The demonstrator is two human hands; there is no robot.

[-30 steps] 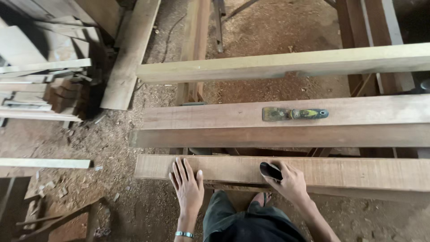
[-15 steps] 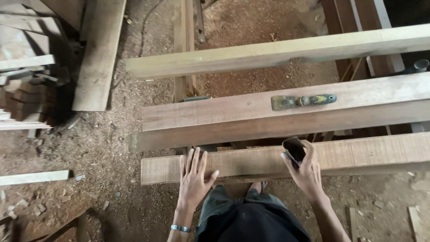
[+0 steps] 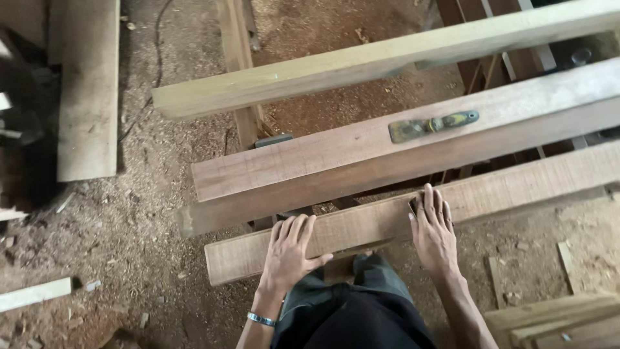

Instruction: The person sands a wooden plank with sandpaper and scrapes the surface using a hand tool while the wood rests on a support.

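My left hand [image 3: 289,249] lies flat, fingers spread, on the near end of a reddish-brown plank [image 3: 516,187] that runs across in front of me. My right hand [image 3: 434,226] presses down on the same plank farther right, fingers together over a small dark block [image 3: 412,205]; only the block's edge shows under the fingertips. A blue bracelet sits on my left wrist. My legs in dark trousers are below the plank.
A wider brown plank [image 3: 310,168] lies beyond, with a flat scraper [image 3: 429,125] with a green-yellow handle on it. A pale beam [image 3: 361,64] crosses behind. A board [image 3: 87,90] lies at left on the sawdust floor, wood offcuts [image 3: 555,320] at bottom right.
My right hand has lowered the dark block from a raised, tilted grip to flat on the plank. My left hand stays flat on the plank. The view has swung left and closer.
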